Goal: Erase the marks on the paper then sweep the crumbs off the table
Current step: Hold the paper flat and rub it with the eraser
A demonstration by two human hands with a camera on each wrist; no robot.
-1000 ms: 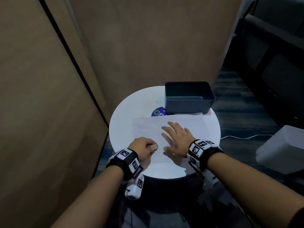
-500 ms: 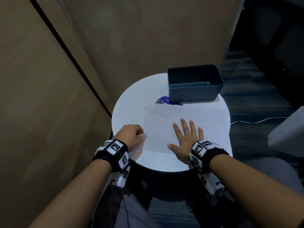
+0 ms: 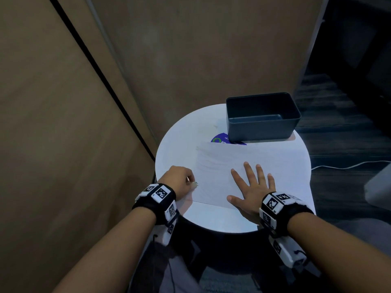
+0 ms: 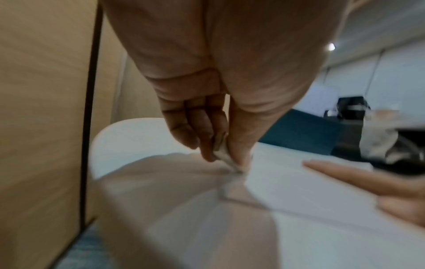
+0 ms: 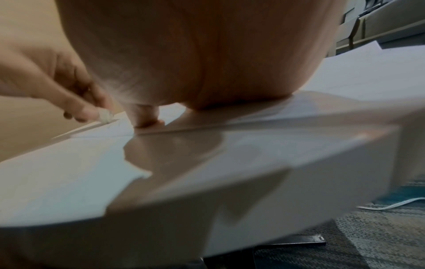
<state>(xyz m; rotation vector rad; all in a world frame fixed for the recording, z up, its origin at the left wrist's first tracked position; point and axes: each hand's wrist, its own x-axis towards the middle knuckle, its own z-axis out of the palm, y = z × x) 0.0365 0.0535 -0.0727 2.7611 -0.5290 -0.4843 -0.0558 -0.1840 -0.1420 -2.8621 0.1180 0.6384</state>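
- Left hand [image 3: 179, 180]: fingers curled, pinching a small white eraser [image 4: 224, 154] between thumb and fingertips; eraser tip touches the left edge of the paper [image 3: 243, 166], near the table's [image 3: 179, 144] left edge. Half a second ago it sat in much the same place.
- Right hand [image 3: 252, 190]: flat, fingers spread and straight, pressing the paper at its near edge; holds nothing. It stays as before.
- Paper: white sheet across the middle of the round white table, faint marks at its left part; far edge covers part of a purple sticker [image 3: 220, 139].
- Bin [image 3: 262, 117]: dark blue, rectangular, at the table's far edge.
- Room: brown panel walls [image 3: 63, 102] left and behind, dark carpet, white cable [image 3: 349, 164] on the floor at right.
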